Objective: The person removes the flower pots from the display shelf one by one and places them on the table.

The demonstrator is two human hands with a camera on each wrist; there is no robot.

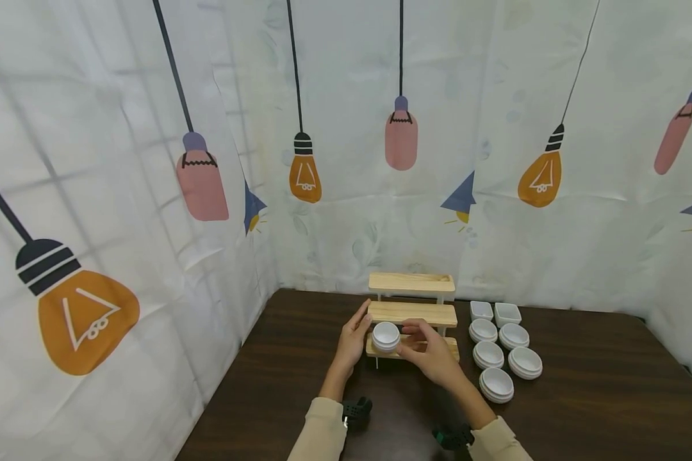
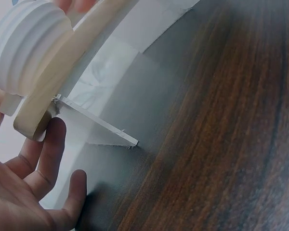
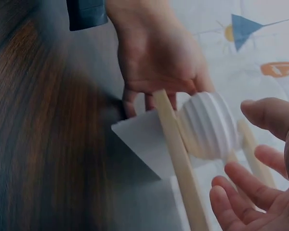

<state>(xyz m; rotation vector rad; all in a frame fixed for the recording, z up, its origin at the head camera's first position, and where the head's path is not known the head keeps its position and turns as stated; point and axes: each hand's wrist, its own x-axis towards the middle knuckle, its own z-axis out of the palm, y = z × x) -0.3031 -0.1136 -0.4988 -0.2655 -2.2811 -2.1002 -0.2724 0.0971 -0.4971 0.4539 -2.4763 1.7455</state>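
A white round bowl with ridged sides sits upright near the left end of the lowest board of a three-tier wooden stand. My left hand is at that end, its fingers extended alongside the bowl. In the left wrist view, fingertips of the left hand lie right at the board's end and underside. To the bowl's right is my right hand, thumb and fingers spread. The right wrist view has the right hand's fingers apart from the ridged bowl, with nothing in them.
Right of the stand, several white round bowls and two square white dishes stand in two columns on the dark wooden table. The middle board and top board rise behind. A lamp-patterned curtain hangs behind the table.
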